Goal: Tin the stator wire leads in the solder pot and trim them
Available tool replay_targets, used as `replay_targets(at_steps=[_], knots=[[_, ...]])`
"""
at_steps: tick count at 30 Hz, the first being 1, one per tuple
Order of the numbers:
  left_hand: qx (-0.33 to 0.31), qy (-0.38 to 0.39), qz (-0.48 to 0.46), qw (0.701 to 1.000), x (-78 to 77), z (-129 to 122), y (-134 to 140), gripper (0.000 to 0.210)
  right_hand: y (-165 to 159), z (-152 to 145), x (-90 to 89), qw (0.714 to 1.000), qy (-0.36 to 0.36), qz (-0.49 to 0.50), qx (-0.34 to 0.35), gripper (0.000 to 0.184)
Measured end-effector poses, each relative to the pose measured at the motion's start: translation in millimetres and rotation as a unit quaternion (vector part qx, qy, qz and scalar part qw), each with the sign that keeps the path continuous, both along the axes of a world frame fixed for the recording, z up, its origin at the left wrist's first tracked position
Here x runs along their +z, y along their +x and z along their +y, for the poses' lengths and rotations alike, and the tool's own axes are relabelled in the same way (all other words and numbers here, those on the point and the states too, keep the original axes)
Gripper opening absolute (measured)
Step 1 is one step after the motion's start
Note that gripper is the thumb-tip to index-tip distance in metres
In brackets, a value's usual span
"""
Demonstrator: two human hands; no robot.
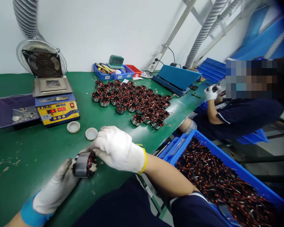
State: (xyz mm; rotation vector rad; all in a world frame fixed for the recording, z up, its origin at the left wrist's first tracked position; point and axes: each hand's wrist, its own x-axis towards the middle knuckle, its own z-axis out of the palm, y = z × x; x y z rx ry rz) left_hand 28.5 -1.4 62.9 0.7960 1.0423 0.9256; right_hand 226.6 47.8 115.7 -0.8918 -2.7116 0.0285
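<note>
My left hand point(59, 186), in a white glove with a blue cuff, grips a motor stator point(82, 164) by its left side. The stator lies tipped over, its steel ring facing me and its wound end turned right. A pale scrap shows at that end. My right hand point(115, 148), gloved in white with a yellow cuff, has its fingers closed at the stator's upper right edge; their tips are partly hidden. Just beyond are two small round white dishes, one shallow dish point(73, 127) and another dish point(91, 133) close to my right knuckles.
A yellow-and-blue solder pot point(58, 107) with a fan stands beside a purple tray point(2, 110). Many wound stators point(132, 97) fill the green table's point(19, 157) middle. A blue crate point(217, 151) of stators is at my right, near a seated co-worker point(241, 116).
</note>
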Motion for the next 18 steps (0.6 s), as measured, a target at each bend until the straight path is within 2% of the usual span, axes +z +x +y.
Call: replay_targets(at_steps=[2, 3, 5, 6, 7, 9, 11, 13, 16, 18], knots=[[-0.021, -0.065, -0.121, 0.990, 1.3, -4, -2, 0.074, 6, 0, -6.5, 0.999, -0.027, 0.014, -0.015, 0.020], [-0.028, -0.083, -0.197, 0.976, 0.6, -7, -4, 0.081, 7, -3, -9.5, 0.999, -0.028, 0.011, -0.021, 0.019], [-0.027, -0.081, -0.333, 0.939, -3.2, -10, -10, 0.094, 6, -15, -11.9, 1.000, -0.002, -0.007, -0.028, 0.016], [-0.018, -0.062, -0.367, 0.928, -6.1, -12, -12, 0.101, 4, -23, -10.5, 0.999, 0.018, -0.015, -0.027, 0.015], [-0.006, -0.044, -0.380, 0.924, -9.4, -13, -13, 0.106, 1, -30, -7.3, 0.999, 0.036, -0.018, -0.019, 0.015], [0.025, -0.024, -0.354, 0.935, -16.1, -15, -14, 0.107, -3, -41, 3.1, 0.998, 0.064, -0.007, 0.013, 0.019], [0.030, 0.003, -0.284, 0.958, -20.9, -15, -11, 0.093, -4, -43, 13.8, 0.996, 0.085, 0.009, 0.033, 0.022], [-0.011, 0.038, -0.229, 0.973, -21.2, -15, -8, 0.080, -2, -35, 18.9, 0.995, 0.099, -0.004, 0.010, 0.022], [-0.061, 0.019, -0.270, 0.961, -12.5, -16, -5, 0.084, 4, -24, 12.7, 0.992, 0.088, -0.061, -0.060, 0.017], [-0.032, -0.001, -0.323, 0.946, -6.3, -15, -5, 0.089, 5, -25, 5.9, 0.991, 0.070, -0.085, -0.079, 0.014]])
